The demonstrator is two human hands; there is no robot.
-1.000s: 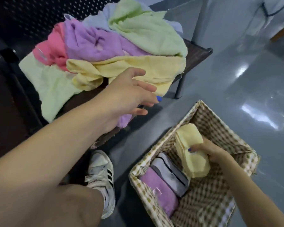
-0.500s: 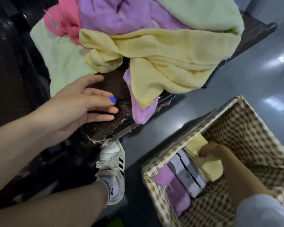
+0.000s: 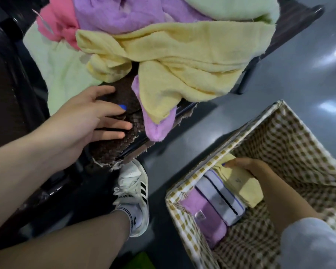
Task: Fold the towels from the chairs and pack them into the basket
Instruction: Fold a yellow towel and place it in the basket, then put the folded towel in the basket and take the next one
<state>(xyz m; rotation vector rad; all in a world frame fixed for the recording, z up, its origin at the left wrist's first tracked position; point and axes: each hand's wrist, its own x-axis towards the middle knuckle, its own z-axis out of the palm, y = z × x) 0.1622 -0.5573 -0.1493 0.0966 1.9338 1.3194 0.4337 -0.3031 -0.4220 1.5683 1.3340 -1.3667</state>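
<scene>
Right hand (image 3: 248, 169) grips folded yellow towel (image 3: 242, 183) inside checked basket (image 3: 211, 164), beside grey and purple folded ones. Left hand (image 3: 89, 121) spread flat on woven chair seat (image 3: 113, 146), seemingly touching. Loose towels (image 3: 173, 55) piled above.

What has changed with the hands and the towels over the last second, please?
The left hand came down from the unfolded yellow towel to lie open on the woven chair seat. The right hand pushed the folded yellow towel lower into the basket, beside the grey one, and still grips it. The purple towel and the pile stayed put.
</scene>
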